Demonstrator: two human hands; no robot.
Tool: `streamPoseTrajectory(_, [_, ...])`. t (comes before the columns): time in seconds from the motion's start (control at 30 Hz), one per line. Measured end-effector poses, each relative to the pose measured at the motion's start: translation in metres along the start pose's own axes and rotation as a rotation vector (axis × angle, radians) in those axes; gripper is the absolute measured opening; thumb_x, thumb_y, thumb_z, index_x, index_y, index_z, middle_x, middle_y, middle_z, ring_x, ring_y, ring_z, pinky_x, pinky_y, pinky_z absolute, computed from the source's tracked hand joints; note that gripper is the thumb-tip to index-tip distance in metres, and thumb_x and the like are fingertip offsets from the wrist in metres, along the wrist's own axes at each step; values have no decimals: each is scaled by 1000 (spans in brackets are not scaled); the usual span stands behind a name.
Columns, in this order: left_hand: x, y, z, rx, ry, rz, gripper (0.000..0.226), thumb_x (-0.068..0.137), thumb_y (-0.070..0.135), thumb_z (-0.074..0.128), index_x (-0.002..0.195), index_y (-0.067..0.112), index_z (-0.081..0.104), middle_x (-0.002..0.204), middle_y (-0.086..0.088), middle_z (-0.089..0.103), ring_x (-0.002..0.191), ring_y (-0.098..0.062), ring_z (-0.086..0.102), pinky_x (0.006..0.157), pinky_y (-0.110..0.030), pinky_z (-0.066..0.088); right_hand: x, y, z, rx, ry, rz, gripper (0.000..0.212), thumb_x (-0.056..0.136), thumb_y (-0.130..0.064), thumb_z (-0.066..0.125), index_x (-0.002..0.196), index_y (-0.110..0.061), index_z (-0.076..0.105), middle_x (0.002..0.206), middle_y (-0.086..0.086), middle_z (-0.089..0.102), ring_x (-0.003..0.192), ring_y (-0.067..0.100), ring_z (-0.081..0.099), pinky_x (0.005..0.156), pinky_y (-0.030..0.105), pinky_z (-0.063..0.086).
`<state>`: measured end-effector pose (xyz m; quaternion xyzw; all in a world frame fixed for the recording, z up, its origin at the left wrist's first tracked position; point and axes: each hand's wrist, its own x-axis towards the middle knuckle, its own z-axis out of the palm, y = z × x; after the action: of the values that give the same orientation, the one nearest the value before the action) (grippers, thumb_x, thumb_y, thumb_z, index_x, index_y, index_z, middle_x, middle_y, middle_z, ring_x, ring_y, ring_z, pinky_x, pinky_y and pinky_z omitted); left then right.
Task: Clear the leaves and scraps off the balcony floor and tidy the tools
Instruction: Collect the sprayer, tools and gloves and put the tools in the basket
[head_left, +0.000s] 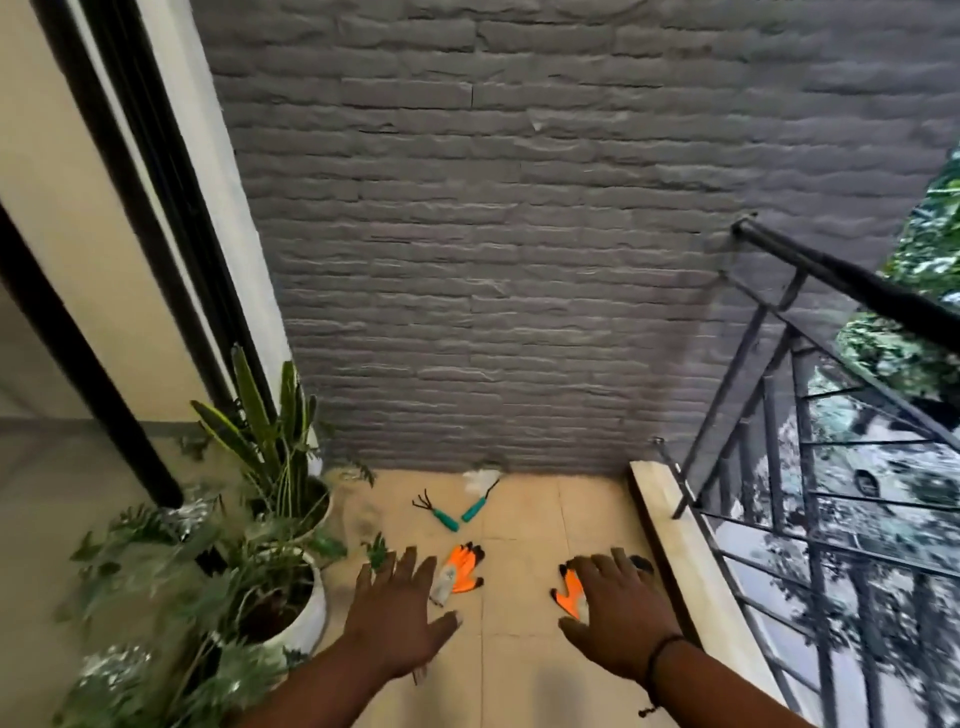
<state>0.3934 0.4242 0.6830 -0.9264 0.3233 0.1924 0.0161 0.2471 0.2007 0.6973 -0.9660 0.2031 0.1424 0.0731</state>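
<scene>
**On the balcony floor: reaching for the gloves**

On the tiled floor (524, 675), below the grey brick wall (493, 234), beside the potted plants (270, 571): left hand (397, 618) and right hand (618, 613) spread flat, holding nothing. Near the left, one orange glove (462, 569); under the right, another glove (570, 592). Further off, hand rake (439, 512) and second tool (475, 506), handles nearly touching. Seemingly tool-tidying; next, probably lower and close on each glove.

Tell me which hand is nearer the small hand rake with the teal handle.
Left. The left hand reaches out below and slightly left of the hand rake; the right hand is further off, toward the railing side.
</scene>
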Motion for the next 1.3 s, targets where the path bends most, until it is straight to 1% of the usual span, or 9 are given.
streamPoseTrajectory(0.17, [65,0,-19,19,2,37,85,89,74,31,157,28,9,165,-3,3,151,-27,4,120,-47,4,57,4,-4,-1,-28,27,72,87,-61,47,147,-27,27,151,1,33,147,28,13,113,43,27])
streamPoseTrajectory(0.23, [96,0,-23,21,-7,49,99,77,87,14,157,28,8,165,-2,3,151,-27,4,120,-48,4,91,9,-6,2,-15,20,71,86,-61,47,146,-27,29,150,1,34,146,28,14,111,42,29])
streamPoseTrajectory(0.3, [128,-3,-27,34,-8,55,127,52,98,-8,157,28,9,165,-3,3,151,-28,5,119,-48,4,131,14,-8,2,-9,11,72,87,-61,47,147,-26,27,152,3,33,147,29,13,113,43,27])
streamPoseTrajectory(0.4, [174,-8,-38,73,-11,45,112,64,89,3,157,26,10,165,-4,4,151,-29,5,119,-49,4,192,21,-18,13,-6,-16,74,89,-60,48,149,-24,24,155,5,29,148,30,10,116,45,23])
streamPoseTrajectory(0.5, [218,-15,-55,106,-48,-7,112,61,83,0,157,26,9,165,-4,3,151,-29,5,120,-49,5,257,29,-32,5,-30,-59,75,89,-59,49,149,-21,24,156,8,28,148,32,9,116,46,22])
streamPoseTrajectory(0.63, [266,-26,-74,107,-93,-109,83,92,71,29,157,25,8,165,-5,1,151,-30,3,120,-48,4,331,36,-50,-25,-70,-120,76,90,-58,49,150,-18,23,155,10,28,148,34,9,116,46,23])
streamPoseTrajectory(0.8, [307,-50,-77,7,-140,-213,85,90,73,31,157,26,8,165,-5,2,151,-31,3,121,-47,7,396,34,-64,-79,-122,-196,82,91,-58,47,154,-17,14,157,10,24,148,34,7,117,45,22])
streamPoseTrajectory(1.03, [356,-107,-81,-39,-192,-260,86,87,77,31,156,28,13,165,-2,6,150,-29,9,120,-48,11,460,11,-61,-44,-170,-162,83,90,-58,48,154,-18,13,156,8,26,149,32,7,117,44,21])
streamPoseTrajectory(1.3, [458,-170,-106,7,-263,-120,97,79,82,18,157,25,11,165,-5,4,151,-31,5,121,-48,8,512,-15,-63,-42,-243,41,79,89,-58,49,151,-21,19,153,4,31,148,32,9,115,43,25])
